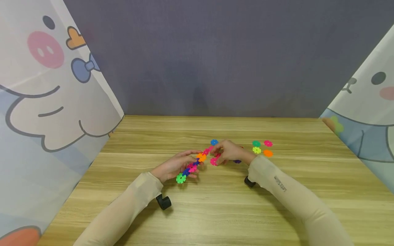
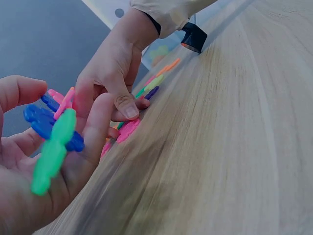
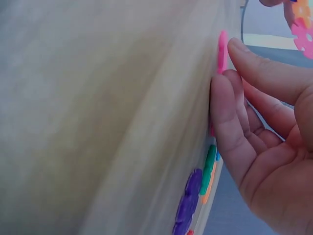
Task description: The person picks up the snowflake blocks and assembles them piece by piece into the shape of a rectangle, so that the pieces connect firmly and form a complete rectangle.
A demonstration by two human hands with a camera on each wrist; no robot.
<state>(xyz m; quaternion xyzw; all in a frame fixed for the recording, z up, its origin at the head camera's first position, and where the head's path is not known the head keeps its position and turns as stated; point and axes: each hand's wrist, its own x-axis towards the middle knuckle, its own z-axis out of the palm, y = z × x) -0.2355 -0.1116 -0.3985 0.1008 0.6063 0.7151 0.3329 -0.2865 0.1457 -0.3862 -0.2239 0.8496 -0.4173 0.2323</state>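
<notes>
My left hand (image 1: 173, 166) holds a chain of interlocking flower-shaped plastic discs above the table. A green disc (image 1: 181, 178) forms its near end, followed by blue, pink and orange (image 1: 201, 157) ones, with pink at the far end. The left wrist view shows the green disc (image 2: 54, 152) and blue disc (image 2: 41, 120) between thumb and fingers. To the right, my right hand (image 1: 230, 150) is low over the table, thumb and fingertips pinching at a pink disc (image 1: 213, 161). That pink disc (image 3: 223, 51) is right at the thumb tip in the right wrist view.
Loose discs lie on the wooden table (image 1: 215, 212): blue (image 1: 214, 142) behind the hands, purple (image 1: 237, 161) beside the right wrist, and green (image 1: 256, 143), yellow (image 1: 257, 150), pink (image 1: 268, 143) and orange (image 1: 267, 153) farther right. A grey panel (image 1: 197, 68) stands behind the table.
</notes>
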